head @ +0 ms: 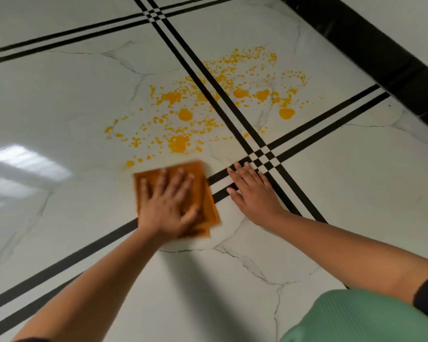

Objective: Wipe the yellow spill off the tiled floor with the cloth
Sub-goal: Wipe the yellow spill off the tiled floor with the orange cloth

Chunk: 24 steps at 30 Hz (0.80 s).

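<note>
While my left hand (167, 206) lies flat on the orange cloth (203, 193), its fingers are spread wide and pressing down, not pinching anything. The hand and cloth look a bit blurry, so I think they are sliding, but I cannot be sure which way. My right hand (253, 193) rests open on the floor just beside the cloth, with its fingers held close together, and props me up.

The yellow spill (208, 104) sits just past the cloth's far edge. It is a wide patch of big blobs and lots of tiny dots, and it crosses the black stripes (223, 99) between the tiles. Almost all of it is still there.

To do this well, I should push the cloth forward into the blobs with a flat palm, then sweep from the outside toward the middle, so the yellow does not smear wider. I may need to fold the cloth to a clean side.

The tiled floor (72, 107) is white, shiny and smooth, so it may be slippery where wet. A dark skirting (381, 53) runs along the wall at the far right.
</note>
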Tool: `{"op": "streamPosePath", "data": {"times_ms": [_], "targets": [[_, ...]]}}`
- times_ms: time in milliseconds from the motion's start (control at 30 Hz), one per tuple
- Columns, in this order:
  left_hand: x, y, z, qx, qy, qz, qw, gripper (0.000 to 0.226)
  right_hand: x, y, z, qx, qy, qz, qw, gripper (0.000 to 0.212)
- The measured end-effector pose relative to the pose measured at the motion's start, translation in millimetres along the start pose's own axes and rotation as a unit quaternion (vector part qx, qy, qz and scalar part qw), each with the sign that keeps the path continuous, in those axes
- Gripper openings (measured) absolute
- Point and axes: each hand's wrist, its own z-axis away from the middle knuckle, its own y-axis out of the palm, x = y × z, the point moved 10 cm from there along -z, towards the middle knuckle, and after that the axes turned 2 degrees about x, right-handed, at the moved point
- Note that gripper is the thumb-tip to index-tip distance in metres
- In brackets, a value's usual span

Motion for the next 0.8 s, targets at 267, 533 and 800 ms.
{"op": "streamPosePath", "data": {"times_ms": [267, 533, 800], "targets": [[56.5, -8.4, -8.2, -0.012, -0.121, 0.011, 0.993, 0.07, -1.0, 6.1, 0.6, -0.003, 0.02, -0.016, 1.0, 0.073], [52.1, -7.9, 0.1, -0.012, -0.094, 0.009, 0.995, 0.069, 0.7, 6.7, 0.4, -0.021, 0.013, -0.017, 1.0, 0.068], [-15.1, 9.4, 15.6, 0.027, 0.045, -0.02, 0.998, 0.069, -68.8, -20.8, 23.5, -0.079, 0.115, -0.014, 0.99, 0.067]]}}
